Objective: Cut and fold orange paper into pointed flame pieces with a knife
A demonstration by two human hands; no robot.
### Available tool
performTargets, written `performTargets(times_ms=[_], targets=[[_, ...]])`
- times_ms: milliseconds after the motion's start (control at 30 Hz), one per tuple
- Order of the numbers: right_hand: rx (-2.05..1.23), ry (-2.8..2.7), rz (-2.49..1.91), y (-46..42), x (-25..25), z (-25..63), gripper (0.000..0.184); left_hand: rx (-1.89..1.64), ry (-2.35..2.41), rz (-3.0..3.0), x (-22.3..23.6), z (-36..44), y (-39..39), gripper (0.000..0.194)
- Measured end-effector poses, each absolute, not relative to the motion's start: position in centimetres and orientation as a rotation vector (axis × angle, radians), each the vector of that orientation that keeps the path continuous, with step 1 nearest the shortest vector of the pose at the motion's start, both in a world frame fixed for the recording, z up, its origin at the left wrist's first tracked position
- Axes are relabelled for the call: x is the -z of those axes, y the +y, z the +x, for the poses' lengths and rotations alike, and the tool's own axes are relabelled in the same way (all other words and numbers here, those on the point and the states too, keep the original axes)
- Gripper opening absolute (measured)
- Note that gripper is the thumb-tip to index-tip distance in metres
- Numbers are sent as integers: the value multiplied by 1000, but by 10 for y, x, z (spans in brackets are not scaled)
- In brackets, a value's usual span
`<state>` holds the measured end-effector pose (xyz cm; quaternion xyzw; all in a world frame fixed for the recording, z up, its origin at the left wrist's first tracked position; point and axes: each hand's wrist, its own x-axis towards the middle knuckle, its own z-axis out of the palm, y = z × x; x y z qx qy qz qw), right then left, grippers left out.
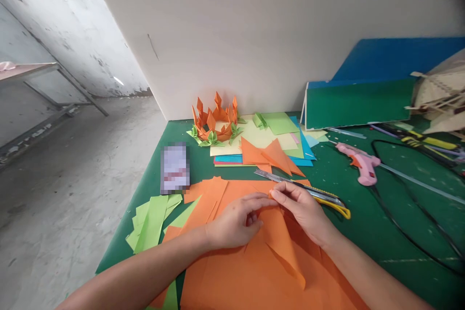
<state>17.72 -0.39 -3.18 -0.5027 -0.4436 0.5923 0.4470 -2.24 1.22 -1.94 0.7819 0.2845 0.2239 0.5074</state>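
Both my hands meet at the top end of a partly folded piece of orange paper (285, 242), raised over larger orange sheets (225, 281). My left hand (240, 220) pinches its upper edge from the left, fingers curled. The thumb and forefinger of my right hand (303, 208) close on the same tip. The paper's lower end curls loosely down to the right. Just beyond my right hand lies a box cutter (319, 194) with a yellow grip, its blade end to the left. Folded orange paper pieces (272, 155) lie farther back.
An orange paper crown (218, 126) with green leaves stands at the back beside stacked coloured paper (276, 126). Green strips (150, 223) and a blurred phone-sized object (175, 168) lie left. At right are a pink glue gun (359, 162), its black cord (407, 247) and a green board (358, 105).
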Motion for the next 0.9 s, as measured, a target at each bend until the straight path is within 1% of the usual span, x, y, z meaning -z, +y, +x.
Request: performTargets(times_ms=[200, 467, 600, 800, 900], targets=[[-1442, -1155, -1307, -4, 27, 177, 31, -665, 768, 1777, 13, -24, 13, 58], [-1390, -1317, -1327, -4, 27, 177, 36, -627, 837, 1631, 8, -25, 15, 53], [-1418, -1302, -1313, -3, 26, 178, 38, -699, 918, 1446, 6, -31, 28, 49], [-1407, -1280, -1293, -2, 26, 181, 41, -787, 992, 1276, 2, -41, 46, 57], [-1499, -1208, -1270, -3, 27, 181, 40, -856, 1006, 1231, 2, -43, 49, 57]])
